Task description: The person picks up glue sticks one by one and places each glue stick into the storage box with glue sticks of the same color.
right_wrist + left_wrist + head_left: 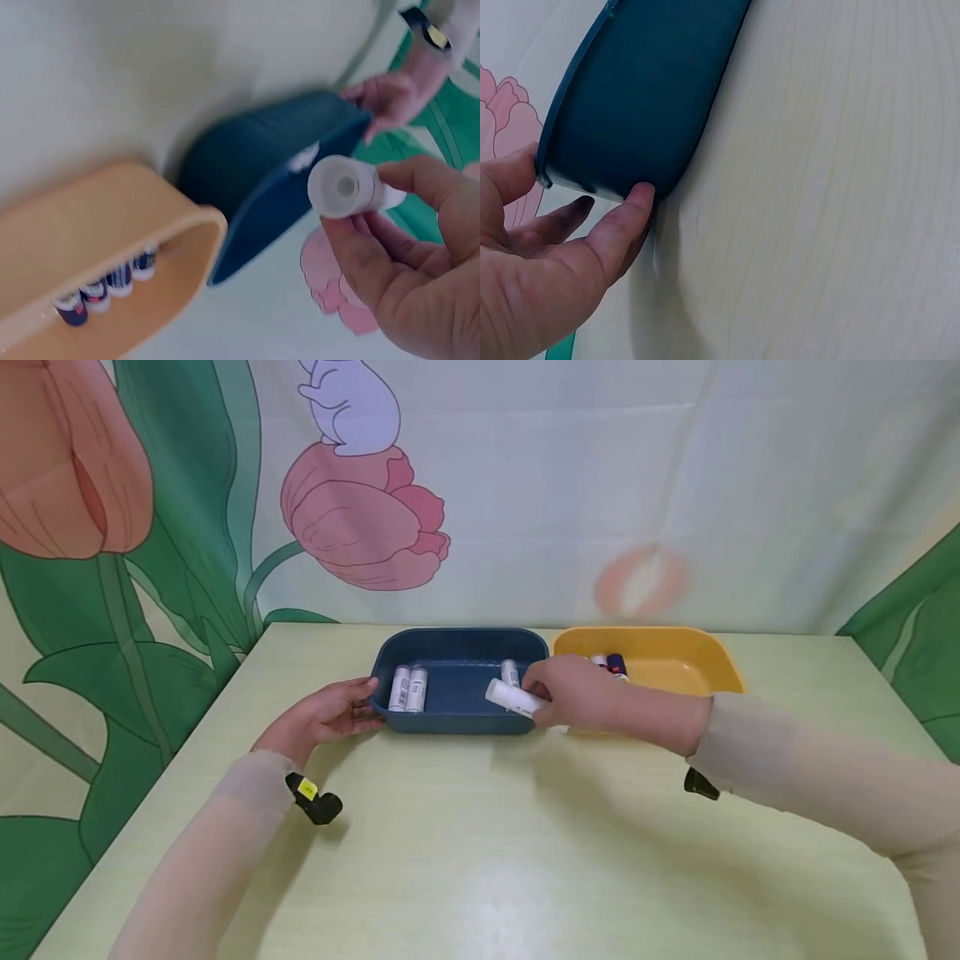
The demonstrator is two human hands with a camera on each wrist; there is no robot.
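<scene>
My left hand [330,714] holds the left end of a dark blue tray [465,723], thumb at the rim and fingertips low on the outer wall, as the left wrist view shows. Between thumb and fingers of my right hand [581,692] is a white tube [510,697], shaped like a glue stick. It is tilted over the tray's front right part, and its hollow round end [341,187] faces the right wrist camera. Two similar white tubes [408,688] lie side by side at the left inside the tray; another white tube [509,672] lies toward the right.
A yellow tray [667,652] stands right beside the blue one, partly hidden by my right hand. Several dark blue and white tubes [120,279] lie in it. A printed cloth [525,485] hangs behind the pale table [480,843].
</scene>
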